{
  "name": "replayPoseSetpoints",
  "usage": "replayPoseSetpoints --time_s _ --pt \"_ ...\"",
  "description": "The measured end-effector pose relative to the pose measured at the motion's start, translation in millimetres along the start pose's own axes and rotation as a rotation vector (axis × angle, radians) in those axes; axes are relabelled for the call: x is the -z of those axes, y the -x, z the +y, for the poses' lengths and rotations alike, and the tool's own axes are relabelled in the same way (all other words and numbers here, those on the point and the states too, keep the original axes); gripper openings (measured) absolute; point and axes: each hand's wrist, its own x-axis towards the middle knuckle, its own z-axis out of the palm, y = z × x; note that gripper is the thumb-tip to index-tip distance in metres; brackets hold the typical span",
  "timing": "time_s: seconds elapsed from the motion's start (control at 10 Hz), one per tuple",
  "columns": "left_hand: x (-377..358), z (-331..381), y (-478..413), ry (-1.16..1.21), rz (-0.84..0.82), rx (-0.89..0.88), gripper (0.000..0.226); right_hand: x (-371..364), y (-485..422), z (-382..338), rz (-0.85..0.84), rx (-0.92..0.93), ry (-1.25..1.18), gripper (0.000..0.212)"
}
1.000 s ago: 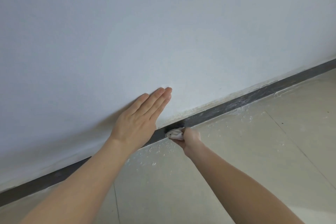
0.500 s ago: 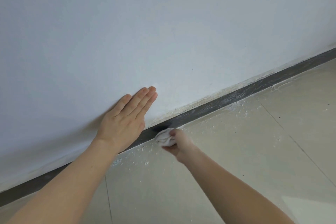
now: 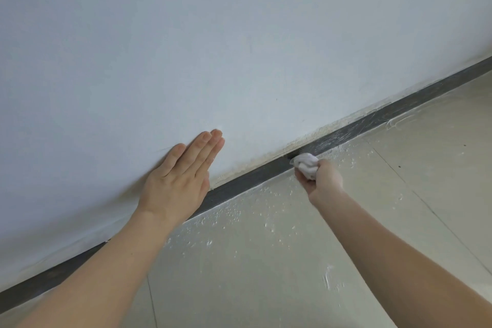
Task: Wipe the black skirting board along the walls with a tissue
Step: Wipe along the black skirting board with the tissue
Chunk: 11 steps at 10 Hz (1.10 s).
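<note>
Pale floor tiles (image 3: pixel 266 269) fill the near ground, flecked with white specks (image 3: pixel 229 214) that thicken toward the far edge. Two bare forearms reach out over them. The left hand (image 3: pixel 177 181) lies flat against the wall (image 3: pixel 239 34), fingers straight and together, grasping nothing. Its wrist crosses in front of the black skirting board (image 3: pixel 247 181), a slanting strip running from lower left to upper right. The right hand (image 3: pixel 323 178) is clenched round a crumpled white tissue (image 3: pixel 306 164) and presses the wad against the board's face. Right of the tissue the board looks streaked with pale dust, and left of it the board looks darker. I'd judge the tissue soft, light and easily torn, so a bunched wad gripped from behind, as here, should hold up better than a single sheet. The rough, crumbly line along the board's top edge could shred it. Beyond, the wall rises plain and white. No label, brand or writing shows anywhere.
</note>
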Motion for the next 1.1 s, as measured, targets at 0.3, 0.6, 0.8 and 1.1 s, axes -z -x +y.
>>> replayPoseSetpoints --time_s 0.3,0.6,0.8,1.1 --pt "1.4 -5.3 3.0 -0.062 -0.030 -0.065 0.078 -57.6 56.7 72.6 -0.333 -0.351 0.312 0.022" --pt "1.6 -2.9 2.6 -0.061 -0.040 -0.042 0.081 -12.8 2.4 -23.8 -0.096 0.026 -0.037 0.037" --pt "4.8 -11.0 4.1 -0.098 -0.067 -0.087 0.086 -12.3 45.6 27.9 -0.283 -0.101 0.250 0.037" --pt "12.8 -12.3 2.9 -0.176 -0.024 -0.098 0.059 -63.5 67.1 193.3 -0.438 -0.507 0.391 0.042"
